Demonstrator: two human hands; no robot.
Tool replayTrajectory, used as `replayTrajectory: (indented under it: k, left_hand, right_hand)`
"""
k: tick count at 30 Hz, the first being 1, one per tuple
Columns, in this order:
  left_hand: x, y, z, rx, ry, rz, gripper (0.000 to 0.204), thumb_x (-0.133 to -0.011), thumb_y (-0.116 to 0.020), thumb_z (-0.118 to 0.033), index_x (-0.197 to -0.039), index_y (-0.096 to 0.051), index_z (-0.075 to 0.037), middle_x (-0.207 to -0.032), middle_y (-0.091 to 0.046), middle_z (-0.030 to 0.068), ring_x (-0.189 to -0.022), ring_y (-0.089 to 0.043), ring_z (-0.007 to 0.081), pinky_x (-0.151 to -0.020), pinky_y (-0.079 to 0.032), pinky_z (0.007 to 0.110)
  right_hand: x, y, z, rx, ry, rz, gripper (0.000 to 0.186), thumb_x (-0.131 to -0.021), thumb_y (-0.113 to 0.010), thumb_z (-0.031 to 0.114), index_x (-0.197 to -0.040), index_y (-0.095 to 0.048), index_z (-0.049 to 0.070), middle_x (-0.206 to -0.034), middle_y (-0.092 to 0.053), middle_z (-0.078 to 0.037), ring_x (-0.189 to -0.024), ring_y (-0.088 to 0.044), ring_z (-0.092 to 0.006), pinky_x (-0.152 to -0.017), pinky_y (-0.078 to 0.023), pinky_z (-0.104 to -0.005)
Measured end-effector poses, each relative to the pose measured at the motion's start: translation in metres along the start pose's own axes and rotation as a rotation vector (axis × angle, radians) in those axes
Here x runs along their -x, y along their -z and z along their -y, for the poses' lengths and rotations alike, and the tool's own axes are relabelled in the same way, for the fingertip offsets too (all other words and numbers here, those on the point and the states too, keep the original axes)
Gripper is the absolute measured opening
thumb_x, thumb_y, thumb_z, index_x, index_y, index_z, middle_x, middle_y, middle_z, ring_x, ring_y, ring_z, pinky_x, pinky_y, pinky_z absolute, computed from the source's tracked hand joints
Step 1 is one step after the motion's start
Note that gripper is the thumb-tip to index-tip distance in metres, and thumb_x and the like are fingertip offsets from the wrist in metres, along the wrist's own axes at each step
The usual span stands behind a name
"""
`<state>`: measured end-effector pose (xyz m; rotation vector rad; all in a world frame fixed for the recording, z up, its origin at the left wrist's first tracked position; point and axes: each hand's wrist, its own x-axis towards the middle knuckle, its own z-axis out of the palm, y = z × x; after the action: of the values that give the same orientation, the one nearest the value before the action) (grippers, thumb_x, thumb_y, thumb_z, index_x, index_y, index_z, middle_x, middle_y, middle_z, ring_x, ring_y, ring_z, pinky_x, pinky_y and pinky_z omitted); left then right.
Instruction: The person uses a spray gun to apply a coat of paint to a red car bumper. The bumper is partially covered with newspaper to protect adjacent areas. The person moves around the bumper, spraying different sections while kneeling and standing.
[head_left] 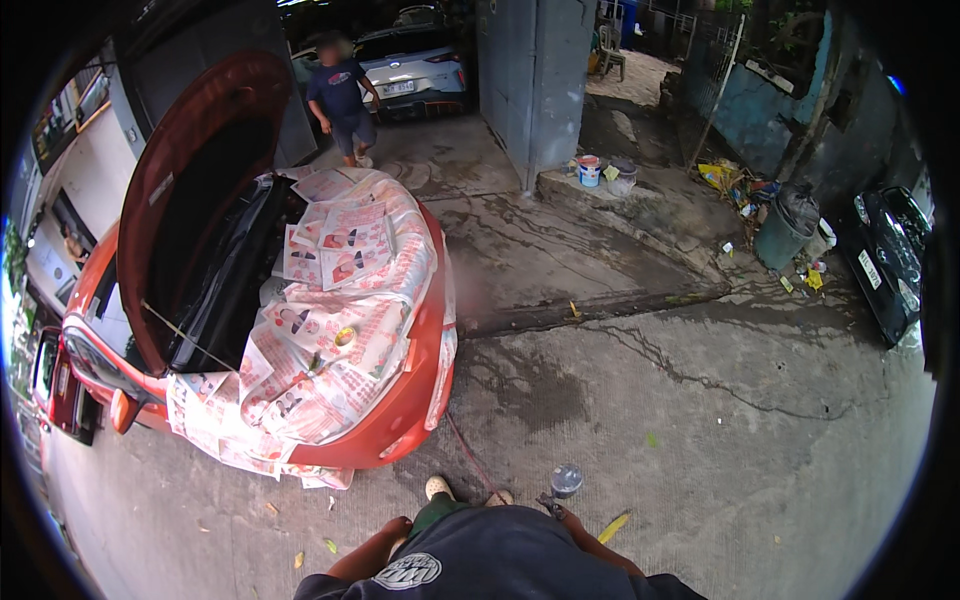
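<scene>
My right hand (566, 515) is low in front of my body, closed around a paint spray gun (550, 504) with a round grey-topped cup (566, 480). A thin reddish hose (465, 445) runs along the ground from the car toward my feet. My left hand (399, 526) hangs at my left side, away from the car; its fingers are too small and turned away to read. Ahead to the left stands a red car (425, 375) with its hood (205, 130) raised. Printed paper sheets (340, 300) cover its front, and a small yellowish round thing (346, 336) lies on them.
A person (342, 95) in dark clothes walks near a silver car (412, 72) at the back. Paint buckets (589, 172) stand on a low concrete ledge beside a grey pillar (555, 90). At the right are a trash bin (785, 230), scattered litter and a black car (885, 265).
</scene>
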<state>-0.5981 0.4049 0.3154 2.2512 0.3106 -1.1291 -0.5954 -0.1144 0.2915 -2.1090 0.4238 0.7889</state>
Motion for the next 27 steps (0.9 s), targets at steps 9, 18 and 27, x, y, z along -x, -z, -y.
replayTrajectory:
  k: [9, 18, 27]
  left_hand:
    - [-0.009, 0.003, 0.003, -0.031, 0.044, -0.016, 0.039, -0.088, -0.068, -0.037, -0.118, -0.074, -0.013, -0.117, -0.074, 0.0188, -0.113, -0.069, 0.0373, -0.095, -0.054, 0.044]
    - [-0.021, 0.008, -0.016, 0.016, -0.01, -0.015, 0.043, -0.084, -0.07, -0.034, -0.122, -0.073, -0.012, -0.118, -0.074, 0.0176, -0.114, -0.07, 0.0366, -0.097, -0.054, 0.043]
    - [-0.023, 0.017, -0.024, -0.057, -0.045, -0.024, 0.035, -0.086, -0.07, -0.031, -0.116, -0.075, -0.013, -0.114, -0.075, 0.018, -0.109, -0.071, 0.0357, -0.092, -0.054, 0.043]
  right_hand:
    - [-0.006, -0.013, 0.0, -0.09, 0.083, 0.06, 0.079, -0.085, -0.075, 0.057, -0.15, -0.053, 0.019, -0.132, -0.069, -0.017, -0.121, -0.067, -0.0366, -0.097, -0.053, -0.0446]
    - [-0.028, -0.011, -0.036, 0.026, 0.055, -0.017, 0.076, -0.086, -0.073, 0.057, -0.151, -0.051, 0.024, -0.123, -0.072, -0.018, -0.113, -0.069, -0.0392, -0.09, -0.054, -0.0483]
    - [-0.026, -0.014, -0.035, -0.018, 0.058, -0.025, 0.068, -0.091, -0.067, 0.057, -0.149, -0.053, 0.024, -0.125, -0.072, -0.017, -0.116, -0.069, -0.0385, -0.093, -0.053, -0.0463]
